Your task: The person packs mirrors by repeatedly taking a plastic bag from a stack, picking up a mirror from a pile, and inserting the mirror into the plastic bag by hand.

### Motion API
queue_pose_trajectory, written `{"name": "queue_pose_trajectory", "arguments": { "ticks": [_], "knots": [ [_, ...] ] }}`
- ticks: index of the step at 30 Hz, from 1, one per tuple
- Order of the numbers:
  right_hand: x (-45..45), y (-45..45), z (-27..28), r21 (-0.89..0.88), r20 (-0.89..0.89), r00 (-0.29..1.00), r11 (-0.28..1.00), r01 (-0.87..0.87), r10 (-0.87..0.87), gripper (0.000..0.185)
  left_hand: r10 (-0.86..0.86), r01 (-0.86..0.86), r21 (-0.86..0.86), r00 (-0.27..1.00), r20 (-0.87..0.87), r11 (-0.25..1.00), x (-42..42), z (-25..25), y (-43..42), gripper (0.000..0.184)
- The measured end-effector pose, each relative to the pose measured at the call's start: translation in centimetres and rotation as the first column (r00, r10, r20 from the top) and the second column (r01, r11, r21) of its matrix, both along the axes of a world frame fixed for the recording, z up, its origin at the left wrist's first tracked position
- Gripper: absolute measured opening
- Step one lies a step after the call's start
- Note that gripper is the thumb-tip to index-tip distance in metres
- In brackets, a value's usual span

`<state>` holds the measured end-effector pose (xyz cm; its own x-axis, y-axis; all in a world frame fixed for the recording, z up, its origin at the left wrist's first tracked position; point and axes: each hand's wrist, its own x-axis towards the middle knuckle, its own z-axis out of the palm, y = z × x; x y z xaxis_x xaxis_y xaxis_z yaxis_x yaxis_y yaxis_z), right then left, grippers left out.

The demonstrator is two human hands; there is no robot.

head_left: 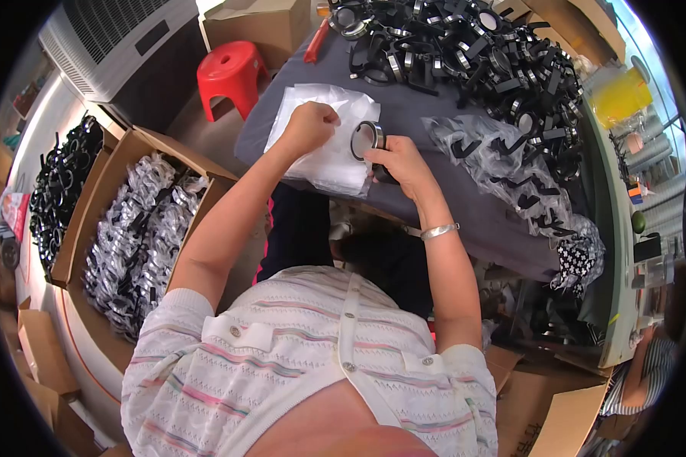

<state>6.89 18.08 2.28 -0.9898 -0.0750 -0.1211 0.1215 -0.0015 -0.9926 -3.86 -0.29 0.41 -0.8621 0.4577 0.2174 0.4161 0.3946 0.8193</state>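
I have the right hand (404,164) closed on a round black piece (368,141) with a silvery rim, thumb on one side and fingers around the other. The piece is upright, its round face tilted toward the left hand (311,128), just above the near edge of the table (411,107). A bracelet (440,231) circles the right wrist.

The left hand is half closed, fingers curled in, over a stack of clear plastic bags (343,164) at the table's near-left corner. I cannot tell whether its fingertips pinch a bag.

Along the far edge, toward the far-right corner, I see a large heap of black pieces (472,65), many with round silvery rims. Between that heap and the near edge, right of the right hand, lie bagged black pieces (511,171), overlapping one another. A slim red object (317,42) rests by the left edge, near its far end.

Past the left edge stands a red stool (230,76). Left of the person, a cardboard box (179,152) holds many clear-wrapped pieces (137,236).
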Motion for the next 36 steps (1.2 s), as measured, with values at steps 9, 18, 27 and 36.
{"name": "queue_pose_trajectory", "arguments": {
  "ticks": [9,18,27,36],
  "knots": [
    [-0.8,0.1,-1.7,0.151,-0.116,0.991,0.986,0.077,-0.060,0.015,-0.136,0.003,-0.303,0.898,-0.419,0.953,-1.2,-1.6,1.1,0.022],
    [0.0,0.0,0.0,0.065,-0.060,0.995,0.995,0.082,-0.078,0.011,-0.111,0.003,-0.269,0.915,-0.387,0.963,-1.0,0.0,1.2,0.014],
    [0.2,0.2,-0.7,0.145,-0.130,0.987,0.983,0.111,-0.092,0.015,-0.175,0.069,-0.312,0.929,-0.325,0.948,-1.1,0.1,1.1,0.015],
    [-0.2,0.4,-0.9,0.046,-0.062,0.997,0.998,0.050,-0.047,0.016,0.020,-0.018,0.052,0.999,-0.026,0.998,-0.5,2.9,-0.2,0.017]
  ]
}}
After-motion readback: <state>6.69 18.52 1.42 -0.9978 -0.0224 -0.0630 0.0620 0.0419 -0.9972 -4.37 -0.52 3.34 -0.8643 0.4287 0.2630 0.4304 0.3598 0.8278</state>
